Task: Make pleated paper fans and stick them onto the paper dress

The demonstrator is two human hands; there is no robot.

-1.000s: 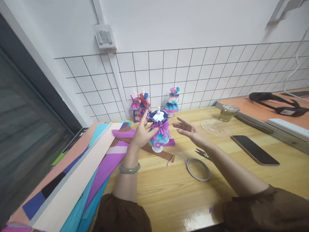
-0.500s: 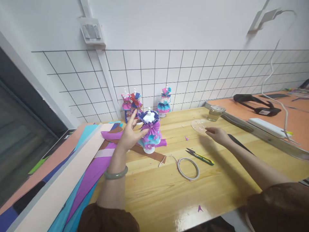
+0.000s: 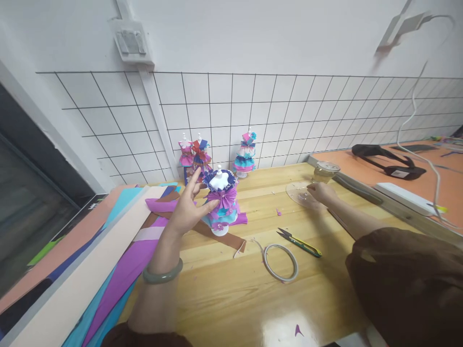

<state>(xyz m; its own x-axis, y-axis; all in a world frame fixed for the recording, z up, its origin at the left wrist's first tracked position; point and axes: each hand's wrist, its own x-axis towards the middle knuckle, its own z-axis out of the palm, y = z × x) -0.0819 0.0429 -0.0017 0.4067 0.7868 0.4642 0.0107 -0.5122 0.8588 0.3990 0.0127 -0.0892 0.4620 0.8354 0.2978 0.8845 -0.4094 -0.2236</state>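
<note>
A small white dress form stands upright on the wooden table, dressed in crepe paper: a dark blue ruffled collar, a purple pleated bow, turquoise and purple tiers. Round its left side curves my left hand, thumb against the bow, index finger raised, other fingers partly hidden behind. At the right, my right hand is over the edge of a clear round disc carrying tiny shiny pieces. Its fingertips are pinched together; anything between them is too small to see.
Three dressed forms, one of them separate, stand by the wall. Snips and a tape roll lie in front. Paper strips cover the left side. A lidded clear cup sits beyond my right hand, near a raised edge.
My right hand has moved a little further over the disc and toward the cup, its sleeve swinging forward. My left hand stays at the dress form. The view has shifted slightly.
</note>
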